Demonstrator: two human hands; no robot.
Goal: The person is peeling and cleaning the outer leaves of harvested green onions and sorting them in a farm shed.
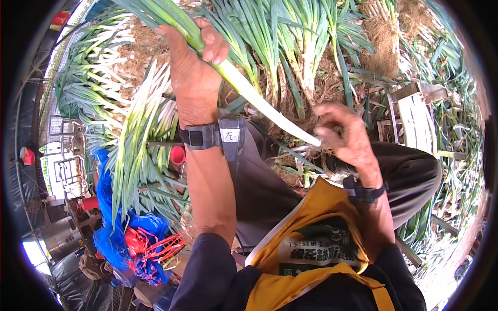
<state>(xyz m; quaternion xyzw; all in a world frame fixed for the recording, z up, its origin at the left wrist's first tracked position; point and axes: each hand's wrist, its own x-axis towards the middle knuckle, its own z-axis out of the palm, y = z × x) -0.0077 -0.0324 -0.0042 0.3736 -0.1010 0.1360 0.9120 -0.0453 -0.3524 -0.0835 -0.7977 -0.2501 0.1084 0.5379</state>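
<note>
My left hand [198, 58] is closed around the green part of a long scallion [264, 103], which slants down to the right. The white stalk lies bare, with its root end near the fingers of my right hand [342, 132]. Those fingers are curled and slightly blurred, and whether they touch the root end cannot be made out. Beyond my hands stand unpeeled scallions [309, 50] with brown roots and soil on them. At the left, a bundle of whiter scallions [136, 112] rests with its leaves hanging towards me.
More scallions [93, 70] are piled at the far left. A metal-framed stool [418, 116] stands at the right among loose leaves [455, 155]. Blue netting [109, 241] and red ties [148, 245] lie at the lower left, and a red cup [178, 154] is beside my left forearm.
</note>
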